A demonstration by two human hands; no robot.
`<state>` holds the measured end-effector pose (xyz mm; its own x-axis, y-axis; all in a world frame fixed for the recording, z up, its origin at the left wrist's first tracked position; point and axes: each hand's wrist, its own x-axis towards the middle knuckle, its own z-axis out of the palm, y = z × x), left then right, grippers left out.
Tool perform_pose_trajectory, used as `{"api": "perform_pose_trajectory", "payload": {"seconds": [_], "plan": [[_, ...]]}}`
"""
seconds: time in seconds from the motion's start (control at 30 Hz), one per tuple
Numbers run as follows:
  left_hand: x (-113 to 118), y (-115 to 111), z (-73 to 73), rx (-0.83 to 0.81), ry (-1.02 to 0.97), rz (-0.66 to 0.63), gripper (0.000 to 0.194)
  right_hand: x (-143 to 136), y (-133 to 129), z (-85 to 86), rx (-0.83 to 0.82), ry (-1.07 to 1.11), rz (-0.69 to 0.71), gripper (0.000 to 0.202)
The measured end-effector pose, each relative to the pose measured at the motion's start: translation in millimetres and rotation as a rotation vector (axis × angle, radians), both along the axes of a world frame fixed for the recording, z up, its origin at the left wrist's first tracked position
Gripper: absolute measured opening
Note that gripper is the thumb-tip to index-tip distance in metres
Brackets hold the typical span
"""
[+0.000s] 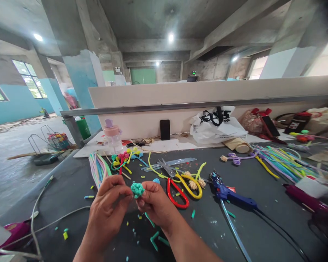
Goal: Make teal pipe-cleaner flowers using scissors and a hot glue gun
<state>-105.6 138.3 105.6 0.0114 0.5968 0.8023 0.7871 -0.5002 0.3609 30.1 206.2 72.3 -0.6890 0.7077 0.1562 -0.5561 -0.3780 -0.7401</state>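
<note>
Right hand, lower centre of frame: thumb and fingers pinching a small teal knotted ball. Left hand: fingertips bunched at the ball's left edge; whether they grip it cannot be told. Ball sits between the hands, above the table.

Ball: lumpy, rounded, apparently fuzzy cord. Probably very light, soft, springy, not slippery; likely to squash rather than break. Best hold: a light fingertip pinch on the sides, sparing the loops.

Just below: teal offcuts, short, some bent. Right of the hands: scissors, metal blades open, smooth looped handles in red and yellow. Further right, a blue glue gun, hard plastic by its look. Left of centre, beyond the hands, a sheaf of pastel strands; behind, a translucent pink bottle. Upper right of centre: crumpled white bag.
</note>
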Motion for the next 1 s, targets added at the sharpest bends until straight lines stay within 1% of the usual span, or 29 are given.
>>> {"api": "perform_pose_trajectory", "payload": {"seconds": [0.17, 0.27, 0.37, 0.47, 0.53, 0.63, 0.83, 1.0], "plan": [[-2.3, 1.5, -1.0, -0.043, -0.018, 0.007, 0.009, -0.8, 2.0, 0.5, 0.042, -0.058, -0.053, 0.032], [-2.9, 4.2, -2.9, -0.075, -0.089, 0.010, 0.007, -3.7, 3.3, -1.2, 0.041, -0.067, -0.143, 0.031], [-0.1, 5.7, -4.7, -0.009, -0.133, 0.070, 0.008, -6.6, 4.4, -3.6, 0.081, -0.079, -0.279, 0.030], [4.7, 6.8, -7.1, 0.073, -0.045, 0.110, 0.016, -7.8, 5.3, -5.2, 0.143, -0.112, -0.338, 0.031], [7.1, 8.3, -9.1, 0.080, 0.009, 0.104, 0.023, -7.9, 5.4, -5.6, 0.170, -0.143, -0.347, 0.032], [7.8, 12.0, -11.6, 0.092, 0.055, 0.119, 0.029, -7.9, 4.7, -5.0, 0.151, -0.171, -0.335, 0.033], [4.2, 17.2, -11.3, 0.125, 0.139, 0.179, 0.028, -8.5, 3.0, -3.1, 0.040, -0.146, -0.282, 0.032], [5.0, 17.3, -12.4, 0.138, 0.162, 0.194, 0.024, -7.8, 4.5, -5.6, -0.010, -0.134, -0.257, 0.030]]}}
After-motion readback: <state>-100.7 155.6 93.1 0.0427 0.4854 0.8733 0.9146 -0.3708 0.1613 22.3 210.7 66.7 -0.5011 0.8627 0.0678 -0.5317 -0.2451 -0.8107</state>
